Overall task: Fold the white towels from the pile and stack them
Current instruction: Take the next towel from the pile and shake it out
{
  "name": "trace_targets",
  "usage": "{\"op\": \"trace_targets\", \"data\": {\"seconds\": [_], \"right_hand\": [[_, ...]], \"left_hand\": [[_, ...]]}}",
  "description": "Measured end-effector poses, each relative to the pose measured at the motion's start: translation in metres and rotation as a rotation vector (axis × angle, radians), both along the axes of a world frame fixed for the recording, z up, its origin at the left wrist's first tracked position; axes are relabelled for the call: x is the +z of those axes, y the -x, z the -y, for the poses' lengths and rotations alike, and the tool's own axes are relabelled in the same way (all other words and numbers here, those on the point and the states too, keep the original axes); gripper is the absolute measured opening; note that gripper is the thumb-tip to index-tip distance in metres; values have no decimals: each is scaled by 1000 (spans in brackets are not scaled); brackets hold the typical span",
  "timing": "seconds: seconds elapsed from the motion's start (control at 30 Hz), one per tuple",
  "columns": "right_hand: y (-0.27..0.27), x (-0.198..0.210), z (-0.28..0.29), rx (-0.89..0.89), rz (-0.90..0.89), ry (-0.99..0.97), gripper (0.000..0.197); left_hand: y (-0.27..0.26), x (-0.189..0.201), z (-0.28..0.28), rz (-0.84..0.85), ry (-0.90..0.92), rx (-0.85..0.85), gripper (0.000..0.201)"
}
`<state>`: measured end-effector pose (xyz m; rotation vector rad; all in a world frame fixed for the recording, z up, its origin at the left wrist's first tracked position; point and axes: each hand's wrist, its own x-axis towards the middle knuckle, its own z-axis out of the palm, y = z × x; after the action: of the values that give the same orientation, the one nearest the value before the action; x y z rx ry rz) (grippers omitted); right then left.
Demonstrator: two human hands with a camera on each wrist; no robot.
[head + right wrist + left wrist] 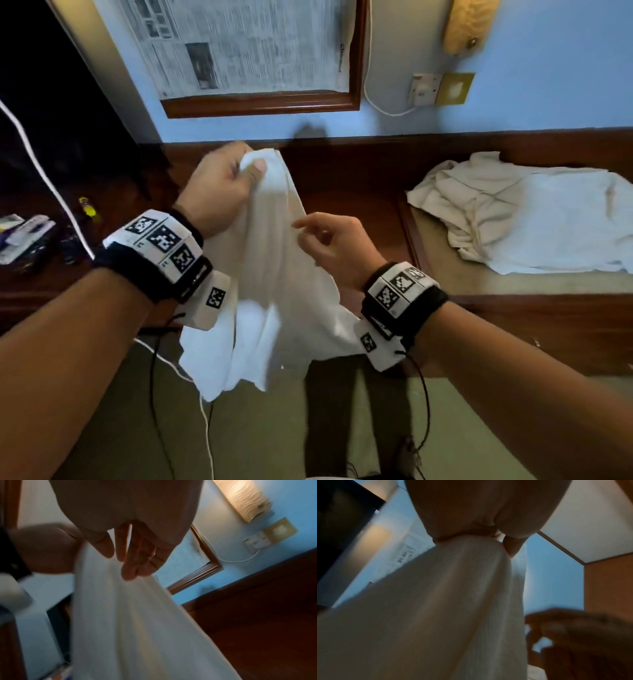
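A white towel (270, 274) hangs in the air in front of me, above the floor and the desk's front edge. My left hand (246, 171) grips its bunched top corner, thumb over the cloth; the left wrist view shows the same towel (436, 608) falling from that hand (488, 534). My right hand (308, 229) is lower, at the towel's right edge, with fairly straight fingers (133, 568) touching the cloth (128, 622). The pile of crumpled white towels (520, 212) lies on the pale surface to the right.
A dark wooden desk (342, 178) runs along the blue wall. Papers and small items (24, 236) sit at its left end beside a white cable (44, 171). A framed newspaper board (260, 58), a wall socket (424, 89) and a lamp (469, 24) hang above.
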<state>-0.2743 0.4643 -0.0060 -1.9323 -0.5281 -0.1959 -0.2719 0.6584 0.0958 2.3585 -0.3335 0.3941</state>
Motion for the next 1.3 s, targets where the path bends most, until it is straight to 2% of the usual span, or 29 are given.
{"op": "trace_targets", "data": {"seconds": [0.1, 0.2, 0.27, 0.33, 0.4, 0.5, 0.53, 0.63, 0.77, 0.93, 1.07, 1.17, 1.23, 1.3], "right_hand": [[-2, 20, -9, 19, -79, -168, 14], [-4, 36, 0, 5, -138, -339, 8], [-5, 40, 2, 63, -176, -384, 15], [-3, 35, 1, 133, -258, -386, 12], [-2, 14, -1, 182, -372, -312, 12], [2, -42, 12, 163, -503, -100, 35], [4, -60, 22, 140, -529, -22, 36], [15, -109, 69, 43, -597, 264, 27], [32, -171, 141, -143, -748, 591, 19], [57, -196, 204, -418, -885, 825, 19], [58, -196, 209, -512, -900, 931, 28], [42, -175, 178, -495, -795, 782, 48], [28, -144, 146, -423, -642, 563, 54], [15, -99, 108, -275, -461, 321, 53]], "left_hand": [[2, -10, 20, -65, -9, -79, 22], [0, -11, 23, -43, 29, -146, 20], [-2, -11, 22, -31, 44, -160, 22], [-4, -11, 22, 0, 52, -163, 22], [-7, -10, 21, 20, 59, -164, 20], [-12, -7, 12, 42, 58, -144, 14], [-13, -6, 6, 62, 57, -122, 16], [-17, -4, -14, 119, 76, -44, 27], [-20, -4, -36, 137, 111, 34, 26], [-20, -3, -42, 164, 184, 67, 20], [-18, -8, -27, 136, 174, 34, 20], [-14, -19, -1, 68, 139, -28, 27], [-9, -30, 18, 15, 111, -99, 27], [-4, -40, 35, -39, 95, -186, 19]]}}
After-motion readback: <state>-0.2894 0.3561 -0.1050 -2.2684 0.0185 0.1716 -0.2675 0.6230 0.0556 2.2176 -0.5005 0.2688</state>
